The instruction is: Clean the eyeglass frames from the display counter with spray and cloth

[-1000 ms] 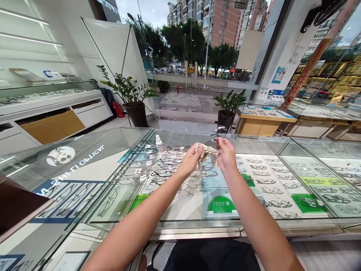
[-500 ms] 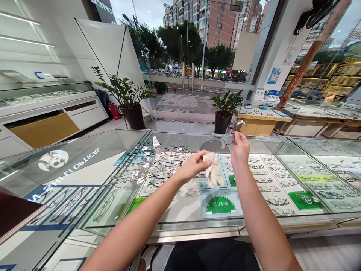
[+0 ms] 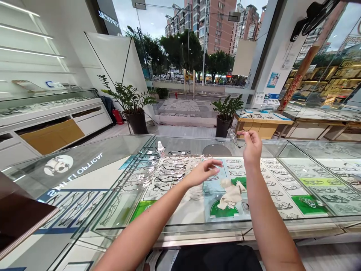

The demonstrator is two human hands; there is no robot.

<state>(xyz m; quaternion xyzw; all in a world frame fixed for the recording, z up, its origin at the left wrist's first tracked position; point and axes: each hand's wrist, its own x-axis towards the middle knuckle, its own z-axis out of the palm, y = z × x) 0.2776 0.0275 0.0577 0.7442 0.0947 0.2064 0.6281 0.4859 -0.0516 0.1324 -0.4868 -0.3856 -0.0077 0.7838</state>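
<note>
Above the glass counter, my right hand pinches a pair of thin-framed eyeglasses and holds them up. The lenses stick out to the left of the fingertips. My left hand hovers over the counter with its fingers stretched out and nothing in them. Below and to its right lies a crumpled beige cloth on the glass, partly over a green sign in the case. A small white bottle stands upright on the counter farther left.
The glass display counter holds rows of eyeglass frames. Behind it stand potted plants and a wooden display table. A dark brown board edge juts in at the left.
My left hand has let go of the cloth, which now lies on the counter, and the fingers have spread. My right hand has moved slightly right with the eyeglasses. The view has tilted up slightly.
</note>
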